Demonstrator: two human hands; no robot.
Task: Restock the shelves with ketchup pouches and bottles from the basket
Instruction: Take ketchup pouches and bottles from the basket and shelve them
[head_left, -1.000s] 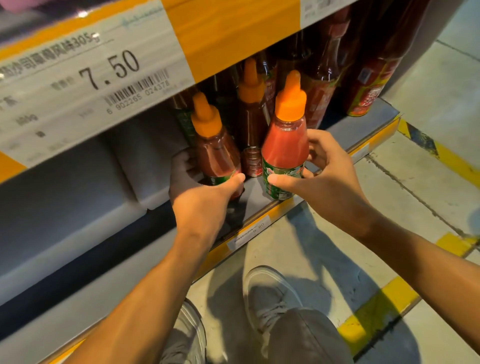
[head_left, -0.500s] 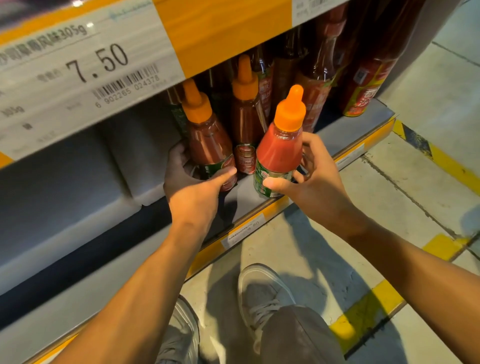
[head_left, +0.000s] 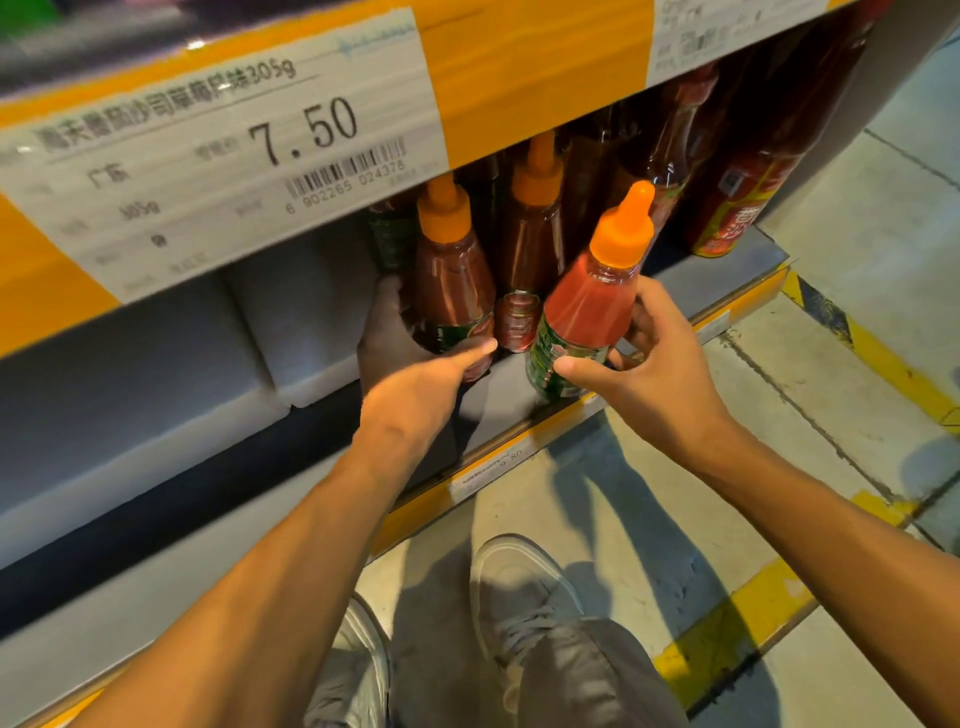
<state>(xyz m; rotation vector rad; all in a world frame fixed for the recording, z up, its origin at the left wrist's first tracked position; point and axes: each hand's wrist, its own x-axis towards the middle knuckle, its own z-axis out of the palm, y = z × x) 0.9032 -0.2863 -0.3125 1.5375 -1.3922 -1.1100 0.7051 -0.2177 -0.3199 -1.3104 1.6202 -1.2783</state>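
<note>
Two orange-capped ketchup bottles are in my hands at the bottom shelf (head_left: 737, 270). My left hand (head_left: 410, 369) grips the left bottle (head_left: 452, 280) low on its body, fingers behind it and thumb in front; it stands upright under the upper shelf. My right hand (head_left: 644, 374) grips the right bottle (head_left: 592, 306) around its green label. That bottle tilts to the right at the shelf's front edge. A third orange-capped bottle (head_left: 535, 228) stands between and behind them. No basket or pouches are in view.
Taller dark sauce bottles (head_left: 737, 208) fill the shelf's right part. The upper shelf's orange edge carries a 7.50 price label (head_left: 223, 150) just above the bottles. White boxes (head_left: 291, 317) sit to the left. My grey shoes (head_left: 519, 592) stand on a concrete floor with yellow lines (head_left: 737, 623).
The right bottle has tilted further to the right and sits nearer the shelf's front edge. My left hand keeps its grip on the left bottle. The camera has moved closer.
</note>
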